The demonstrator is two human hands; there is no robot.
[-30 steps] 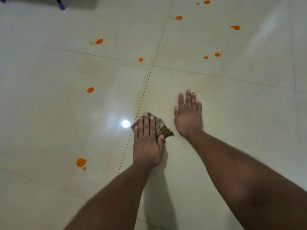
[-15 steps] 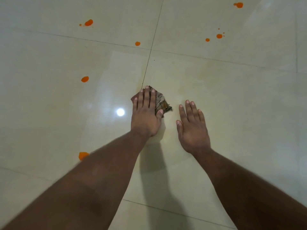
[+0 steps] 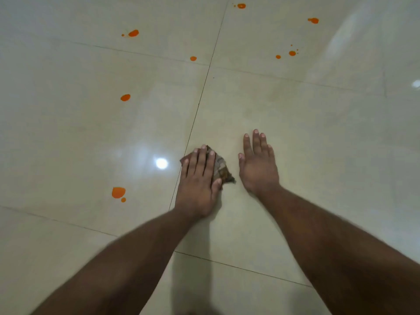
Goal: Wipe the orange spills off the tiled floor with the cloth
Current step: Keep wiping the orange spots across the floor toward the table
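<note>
My left hand (image 3: 198,178) lies flat on a small brown patterned cloth (image 3: 221,169), pressing it to the cream tiled floor (image 3: 318,155) just right of a grout line. Most of the cloth is hidden under the palm. My right hand (image 3: 258,164) rests flat on the bare tile beside the cloth, fingers straight. Orange spills dot the floor: a large blob (image 3: 118,192) to the left of my left hand, one drop (image 3: 125,97) further up, another spot (image 3: 193,58) near the tile joint, and a cluster (image 3: 292,53) at the upper right.
More orange drops lie far off at the upper left (image 3: 133,32), top middle (image 3: 241,5) and top right (image 3: 314,20). A bright lamp reflection (image 3: 161,163) shines on the glossy tile left of the cloth. Grout lines cross the floor.
My left hand has pulled the cloth back toward me along the grout line. My right hand has shifted forward and now lies level with the cloth. The view has tilted up slightly.
</note>
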